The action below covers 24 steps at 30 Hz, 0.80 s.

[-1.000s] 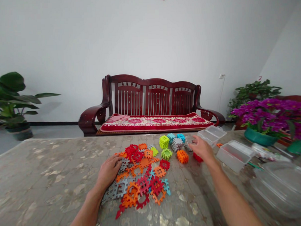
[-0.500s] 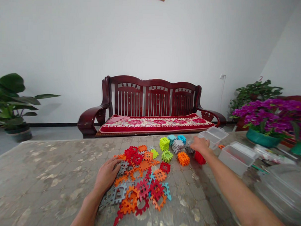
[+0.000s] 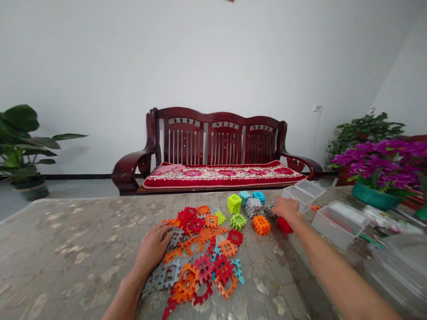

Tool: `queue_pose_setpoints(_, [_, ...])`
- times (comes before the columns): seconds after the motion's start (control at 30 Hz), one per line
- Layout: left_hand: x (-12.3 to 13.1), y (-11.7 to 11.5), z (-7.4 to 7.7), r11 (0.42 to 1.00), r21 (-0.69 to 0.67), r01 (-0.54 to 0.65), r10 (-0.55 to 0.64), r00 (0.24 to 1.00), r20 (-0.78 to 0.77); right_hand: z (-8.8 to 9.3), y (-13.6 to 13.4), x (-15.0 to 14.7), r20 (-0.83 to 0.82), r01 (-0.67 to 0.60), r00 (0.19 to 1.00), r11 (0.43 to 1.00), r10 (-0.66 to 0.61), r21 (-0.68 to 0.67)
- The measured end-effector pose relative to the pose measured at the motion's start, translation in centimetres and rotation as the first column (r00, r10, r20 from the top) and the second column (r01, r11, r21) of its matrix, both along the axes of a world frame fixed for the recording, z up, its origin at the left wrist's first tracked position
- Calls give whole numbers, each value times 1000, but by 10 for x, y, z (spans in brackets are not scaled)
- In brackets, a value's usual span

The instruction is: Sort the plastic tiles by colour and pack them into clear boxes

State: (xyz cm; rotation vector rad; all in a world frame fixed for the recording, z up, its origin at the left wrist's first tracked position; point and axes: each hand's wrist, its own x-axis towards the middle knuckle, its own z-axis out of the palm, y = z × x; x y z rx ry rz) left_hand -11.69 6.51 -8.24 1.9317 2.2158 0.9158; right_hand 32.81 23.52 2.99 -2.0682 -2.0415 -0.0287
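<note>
Gray interlocking tiles (image 3: 175,236) lay against left hand (image 3: 155,246), fingers loosely extended; dark-gray tile stack (image 3: 269,211) sat at right hand (image 3: 287,208), grip unclear; red tile stack (image 3: 284,225) just below right hand.

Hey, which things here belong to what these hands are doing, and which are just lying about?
Seemingly part of it:
loose notched pieces at the left hand
dark grey stack beside the right hand
orange stack
red stack

Probably just around:
purple flowers
wooden bench
wall socket
</note>
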Motion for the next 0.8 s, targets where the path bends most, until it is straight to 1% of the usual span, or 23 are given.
queue_pose_setpoints(0.07, [0, 0, 0, 1000, -2, -4, 4, 1000, 5, 7, -6, -1, 39, 66, 997, 998, -67, 17])
queue_pose_setpoints(0.1, [1, 0, 0, 1000, -5, -5, 5, 1000, 10, 11, -10, -3, 53, 81, 995, 996, -83, 36])
queue_pose_setpoints(0.13, [2, 0, 1, 1000, -8, -5, 5, 1000, 16, 14, -15, -6, 49, 66, 996, 996, -69, 66])
queue_pose_setpoints(0.17, [3, -1, 2, 1000, -9, -4, 4, 1000, 27, 16, -23, -11, 23, 31, 999, 994, -34, 105])
queue_pose_setpoints(0.23, [5, -2, 6, 1000, -10, -1, 2, 999, 53, 15, -41, -25, -87, -95, 990, 981, 111, 169])
queue_pose_setpoints(0.27, [7, -3, 8, 1000, -7, -3, 3, 997, 74, 12, -52, -35, -164, -176, 964, 967, 207, 187])
queue_pose_setpoints(0.33, [9, -4, 11, 1000, -6, -1, 2, 997, 82, 3, -76, -57, -315, -353, 867, 921, 387, 161])
queue_pose_setpoints(0.4, [11, -5, 14, 1000, -4, 1, 0, 996, 91, -9, -100, -80, -402, -506, 765, 856, 503, 107])
queue_pose_setpoints(0.47, [13, -6, 17, 1000, 2, 0, 0, 994, 106, -21, -118, -102, -425, -609, 696, 790, 579, 79])
queue_pose_setpoints(0.57, [15, -7, 19, 1000, 9, -28, 27, 990, 141, -33, -130, -129, -396, -669, 665, 741, 633, 60])
queue_pose_setpoints(0.67, [15, -7, 19, 996, 14, -83, 79, 979, 187, -41, -131, -150, -363, -698, 662, 716, 656, 23])
queue_pose_setpoints(0.8, [16, -6, 19, 986, 16, -167, 157, 951, 267, -45, -132, -175, -312, -722, 659, 692, 685, -5])
